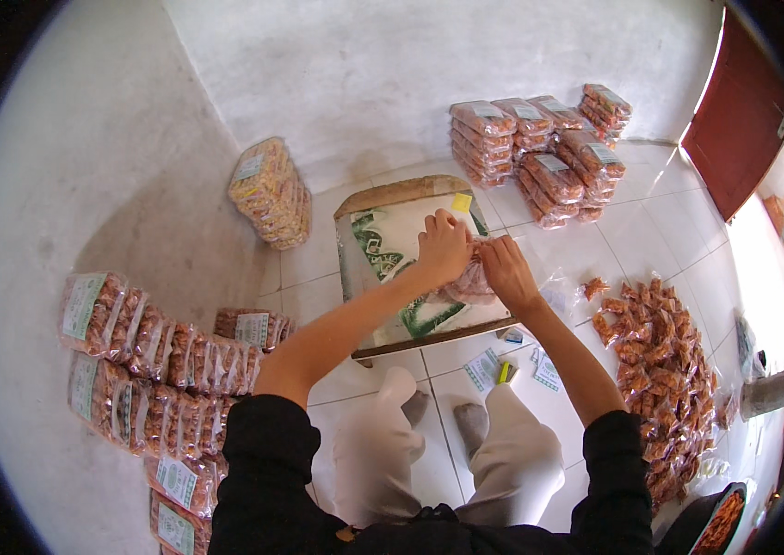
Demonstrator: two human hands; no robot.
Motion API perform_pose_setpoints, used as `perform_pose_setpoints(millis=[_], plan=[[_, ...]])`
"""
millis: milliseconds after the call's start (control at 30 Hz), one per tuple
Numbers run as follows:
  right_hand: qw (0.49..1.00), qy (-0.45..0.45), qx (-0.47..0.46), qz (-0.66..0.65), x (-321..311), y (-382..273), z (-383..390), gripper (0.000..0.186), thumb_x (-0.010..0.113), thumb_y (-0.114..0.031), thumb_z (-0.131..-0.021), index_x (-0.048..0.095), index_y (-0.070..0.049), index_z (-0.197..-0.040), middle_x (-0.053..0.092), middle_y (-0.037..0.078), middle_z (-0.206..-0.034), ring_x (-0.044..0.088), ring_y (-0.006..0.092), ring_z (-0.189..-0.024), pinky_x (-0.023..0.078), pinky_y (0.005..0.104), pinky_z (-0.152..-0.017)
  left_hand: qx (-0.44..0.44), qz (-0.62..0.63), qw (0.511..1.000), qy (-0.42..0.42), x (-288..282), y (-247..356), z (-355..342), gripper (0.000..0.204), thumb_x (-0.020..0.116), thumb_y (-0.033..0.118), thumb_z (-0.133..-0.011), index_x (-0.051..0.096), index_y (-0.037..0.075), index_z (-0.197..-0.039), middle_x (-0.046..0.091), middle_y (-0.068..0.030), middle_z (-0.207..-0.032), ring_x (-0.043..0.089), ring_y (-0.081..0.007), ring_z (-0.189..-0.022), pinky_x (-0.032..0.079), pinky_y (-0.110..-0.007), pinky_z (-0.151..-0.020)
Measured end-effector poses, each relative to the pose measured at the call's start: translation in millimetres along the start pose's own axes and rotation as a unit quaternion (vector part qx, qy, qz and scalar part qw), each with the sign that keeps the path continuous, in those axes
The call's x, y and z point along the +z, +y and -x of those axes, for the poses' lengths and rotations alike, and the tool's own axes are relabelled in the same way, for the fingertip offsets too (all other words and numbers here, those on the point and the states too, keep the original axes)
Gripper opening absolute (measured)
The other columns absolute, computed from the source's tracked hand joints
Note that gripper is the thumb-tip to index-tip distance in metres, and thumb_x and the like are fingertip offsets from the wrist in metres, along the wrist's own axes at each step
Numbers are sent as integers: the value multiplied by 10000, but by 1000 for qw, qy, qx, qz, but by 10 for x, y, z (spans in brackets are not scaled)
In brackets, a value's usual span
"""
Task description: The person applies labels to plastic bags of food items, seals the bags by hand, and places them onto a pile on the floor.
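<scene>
Against the wall on my left, rows of sealed snack packets (147,370) with pale labels lie stacked on the tiled floor (632,240), and a taller bundle of packets (270,191) leans in the corner further back. Ahead of my knees sits a low board covered with a printed green-and-white sack (382,245), serving as my tabletop, with a small yellow piece (461,203) near its far edge. On it, my left hand (443,245) is closed over the top of a clear bag of reddish-brown snacks (471,282), fingers curled down onto its mouth. Just beside it, touching, my right hand (506,268) pinches the same bag from the other side, thumb and fingers together on the plastic. Below the board, paper labels (482,368) and a small yellow-green object (506,372) lie on the floor. Farther right, a loose heap of snack pieces (665,370) spreads over the tiles, and another stack of finished packets (549,153) stands at the back near a dark red door (739,111).
</scene>
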State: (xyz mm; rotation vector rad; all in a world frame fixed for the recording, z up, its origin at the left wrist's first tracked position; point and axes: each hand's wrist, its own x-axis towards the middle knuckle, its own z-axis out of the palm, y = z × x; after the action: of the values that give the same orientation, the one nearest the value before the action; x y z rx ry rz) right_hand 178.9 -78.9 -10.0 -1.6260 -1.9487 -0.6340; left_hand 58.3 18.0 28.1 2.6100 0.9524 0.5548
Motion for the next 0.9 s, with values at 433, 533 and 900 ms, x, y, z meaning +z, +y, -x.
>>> perform_pose_setpoints(millis=[433,533,900], plan=[[991,-12,12,-135,-77,-3,-235,123,529,-6,-719,551,-6,-840,514,136,-826,491,298,-842,421,385,-760,219,41,960,171,54,-293,311,254,641,104,-687,590,87,-935,532,-49,-909,481,-260,-907,393,-392,-789],[981,-70,53,-171,-140,71,-250,111,532,-8,-728,561,-1,-835,524,144,-825,493,305,-844,419,385,-761,204,21,959,197,90,-231,319,228,650,139,-697,608,105,-919,529,-30,-897,469,-241,-894,376,-374,-773],[954,-92,81,-273,-301,126,-266,152,635,-35,-689,575,-32,-828,548,106,-855,509,283,-879,423,363,-767,178,30,958,223,132,-243,314,173,657,176,-717,634,146,-886,484,-15,-818,430,-219,-848,321,-366,-739]])
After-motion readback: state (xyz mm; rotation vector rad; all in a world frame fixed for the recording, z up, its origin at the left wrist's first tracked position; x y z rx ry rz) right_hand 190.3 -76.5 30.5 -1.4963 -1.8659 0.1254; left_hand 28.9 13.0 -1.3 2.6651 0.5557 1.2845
